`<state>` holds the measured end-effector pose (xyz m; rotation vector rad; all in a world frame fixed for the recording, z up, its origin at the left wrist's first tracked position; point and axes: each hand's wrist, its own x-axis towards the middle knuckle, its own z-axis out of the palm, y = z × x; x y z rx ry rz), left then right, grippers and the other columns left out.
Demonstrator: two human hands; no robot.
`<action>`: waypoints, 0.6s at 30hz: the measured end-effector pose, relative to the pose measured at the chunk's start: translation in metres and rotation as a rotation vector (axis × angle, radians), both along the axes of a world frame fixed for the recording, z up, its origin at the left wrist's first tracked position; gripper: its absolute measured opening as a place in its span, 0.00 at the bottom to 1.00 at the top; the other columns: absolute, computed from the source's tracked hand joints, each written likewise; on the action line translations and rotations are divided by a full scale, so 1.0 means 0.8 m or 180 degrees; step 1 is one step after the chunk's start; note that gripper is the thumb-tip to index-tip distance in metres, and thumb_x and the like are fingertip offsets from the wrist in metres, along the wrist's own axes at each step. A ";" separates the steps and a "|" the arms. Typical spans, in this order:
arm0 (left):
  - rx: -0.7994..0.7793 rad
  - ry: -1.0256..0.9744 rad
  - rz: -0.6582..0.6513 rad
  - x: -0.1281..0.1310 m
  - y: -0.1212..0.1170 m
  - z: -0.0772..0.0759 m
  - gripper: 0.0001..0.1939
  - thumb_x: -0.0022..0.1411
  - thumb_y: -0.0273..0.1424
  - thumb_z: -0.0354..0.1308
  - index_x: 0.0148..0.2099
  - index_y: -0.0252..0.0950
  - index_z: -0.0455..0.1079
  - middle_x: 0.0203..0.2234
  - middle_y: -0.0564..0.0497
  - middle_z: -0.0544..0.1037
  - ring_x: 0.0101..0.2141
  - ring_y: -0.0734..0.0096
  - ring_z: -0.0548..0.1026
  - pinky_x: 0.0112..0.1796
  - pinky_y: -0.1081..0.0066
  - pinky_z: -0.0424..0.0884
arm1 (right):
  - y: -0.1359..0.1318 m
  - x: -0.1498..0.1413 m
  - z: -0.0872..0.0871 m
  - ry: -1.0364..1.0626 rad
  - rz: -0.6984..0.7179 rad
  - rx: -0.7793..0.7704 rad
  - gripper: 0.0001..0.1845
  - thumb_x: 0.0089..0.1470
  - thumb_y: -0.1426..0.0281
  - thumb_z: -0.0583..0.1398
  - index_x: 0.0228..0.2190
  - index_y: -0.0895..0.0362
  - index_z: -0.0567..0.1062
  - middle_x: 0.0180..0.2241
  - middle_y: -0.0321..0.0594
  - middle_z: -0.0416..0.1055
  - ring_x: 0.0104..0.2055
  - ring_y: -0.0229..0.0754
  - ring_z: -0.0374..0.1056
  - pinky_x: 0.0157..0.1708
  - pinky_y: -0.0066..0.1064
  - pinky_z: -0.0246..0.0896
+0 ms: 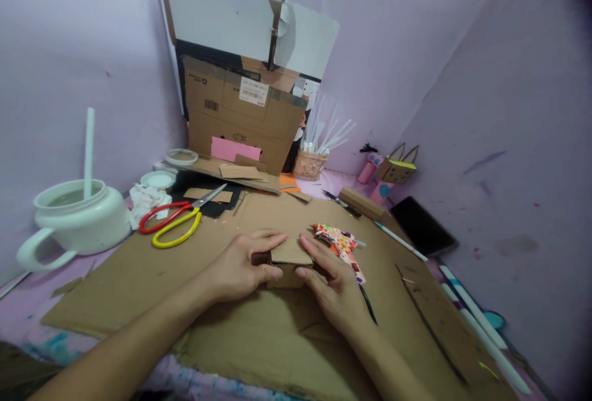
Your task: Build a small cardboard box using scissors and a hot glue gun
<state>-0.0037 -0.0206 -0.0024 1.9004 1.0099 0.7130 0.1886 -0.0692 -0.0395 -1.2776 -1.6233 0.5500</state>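
A small brown cardboard box [290,254] rests on the large cardboard sheet [222,321] in front of me. My left hand [245,265] grips its left side, thumb at the front and fingers along the top edge. On the other side, my right hand [333,277] is closed on the box too, with its thumb on the front edge. Just beyond my right hand lies a hot glue gun [340,240] with a colourful pattern, its black cord trailing toward me. Scissors [189,213] with red and yellow handles lie partly opened to the left.
A white mug-like pot [83,222] with a white stick stands at left beside crumpled tissue [148,200]. Behind are a big carton [240,111], cardboard scraps [243,171] and a basket of glue sticks [311,163]. A phone [423,225], pen [342,203] and cardboard animal figure [395,169] sit right.
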 end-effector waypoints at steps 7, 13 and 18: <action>0.0086 0.0049 -0.0021 0.001 0.000 0.002 0.29 0.45 0.26 0.62 0.53 0.35 0.68 0.55 0.42 0.68 0.56 0.55 0.64 0.56 0.60 0.58 | 0.001 -0.001 0.000 -0.0102 -0.0006 0.0083 0.23 0.49 0.71 0.61 0.49 0.51 0.72 0.52 0.45 0.69 0.56 0.50 0.63 0.56 0.48 0.55; 0.0094 -0.0099 -0.0069 0.000 -0.001 0.003 0.28 0.46 0.27 0.63 0.52 0.39 0.69 0.53 0.46 0.71 0.54 0.56 0.66 0.53 0.62 0.63 | -0.002 -0.001 0.001 -0.0121 0.0042 0.0006 0.24 0.49 0.71 0.62 0.50 0.50 0.71 0.53 0.43 0.68 0.57 0.51 0.61 0.57 0.49 0.54; 0.0101 -0.0102 -0.0055 0.000 -0.001 0.006 0.28 0.44 0.25 0.63 0.51 0.41 0.70 0.52 0.47 0.71 0.53 0.56 0.66 0.53 0.62 0.62 | -0.004 -0.008 0.003 0.0726 -0.0162 -0.0377 0.27 0.43 0.71 0.65 0.47 0.52 0.70 0.50 0.45 0.69 0.52 0.50 0.65 0.42 0.40 0.70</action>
